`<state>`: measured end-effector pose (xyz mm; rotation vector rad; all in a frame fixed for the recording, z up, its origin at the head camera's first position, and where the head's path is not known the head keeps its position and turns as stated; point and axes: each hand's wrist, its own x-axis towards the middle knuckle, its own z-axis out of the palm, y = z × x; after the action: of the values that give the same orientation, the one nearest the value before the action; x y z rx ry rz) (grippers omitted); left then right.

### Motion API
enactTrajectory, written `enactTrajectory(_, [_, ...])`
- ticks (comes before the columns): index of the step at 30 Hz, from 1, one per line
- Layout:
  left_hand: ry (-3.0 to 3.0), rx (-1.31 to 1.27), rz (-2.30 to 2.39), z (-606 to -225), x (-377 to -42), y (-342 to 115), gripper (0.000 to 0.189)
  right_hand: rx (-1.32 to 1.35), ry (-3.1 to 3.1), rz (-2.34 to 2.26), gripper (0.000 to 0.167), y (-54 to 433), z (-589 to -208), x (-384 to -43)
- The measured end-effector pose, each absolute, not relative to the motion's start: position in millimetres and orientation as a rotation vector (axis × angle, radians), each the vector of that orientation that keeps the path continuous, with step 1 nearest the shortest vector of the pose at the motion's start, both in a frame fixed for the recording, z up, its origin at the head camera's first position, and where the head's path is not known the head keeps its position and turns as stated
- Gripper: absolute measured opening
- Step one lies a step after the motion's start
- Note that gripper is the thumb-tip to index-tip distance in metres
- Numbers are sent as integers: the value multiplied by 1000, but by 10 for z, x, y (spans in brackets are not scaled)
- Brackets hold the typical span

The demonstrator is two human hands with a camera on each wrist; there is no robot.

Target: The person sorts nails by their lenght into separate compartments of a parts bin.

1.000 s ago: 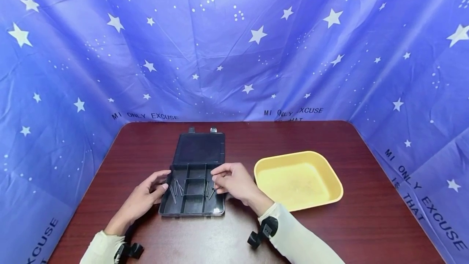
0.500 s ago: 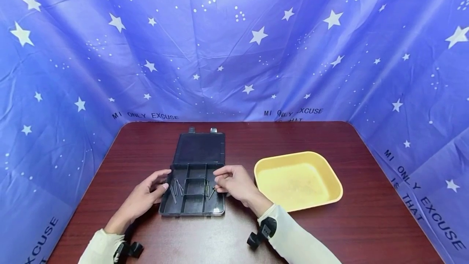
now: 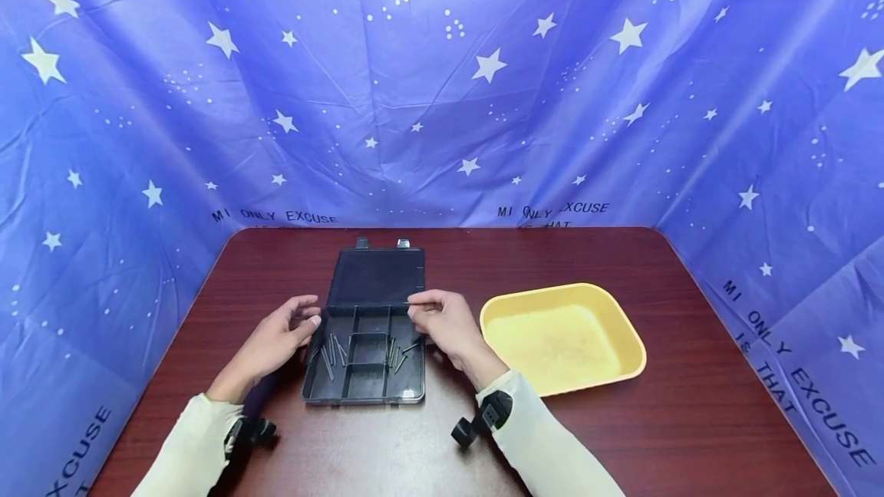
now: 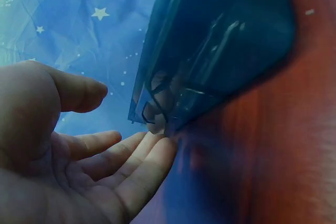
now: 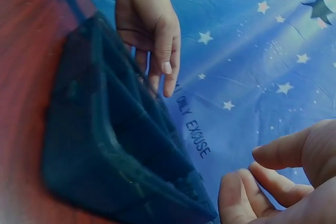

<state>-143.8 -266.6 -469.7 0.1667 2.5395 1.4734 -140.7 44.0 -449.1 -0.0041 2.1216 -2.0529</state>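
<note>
A black divided box lies with its lid folded back on the table. Thin metal pins like screws or nails lie in its left compartment, and several more pins in the right one. My left hand is at the box's left side, thumb raised; in the left wrist view its fingertips meet the clear box edge. Beside the right edge, close to the hinge, is my right hand. Its fingers are loosely bent with nothing between them in the right wrist view.
A yellow plastic tub stands to the right of the box, close behind my right hand. The dark red table is bordered by a blue star-patterned cloth at the back and sides. Two latches stick out from the lid's far edge.
Both hands have moved away from me along the box's sides. My right hand has left the right compartment, and another pin there is now uncovered. The box stays in place.
</note>
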Motion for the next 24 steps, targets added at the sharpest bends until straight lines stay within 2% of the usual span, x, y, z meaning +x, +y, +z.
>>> enactTrajectory(12, [2385, 93, 1667, -4761, -1856, -2622, 46, 283, 2253, -2115, 39, 302, -4607, -1619])
enactTrajectory(24, [2301, 6, 1708, -4855, -1967, -2580, 50, 293, 2146, -2176, 51, 304, -4794, -1762])
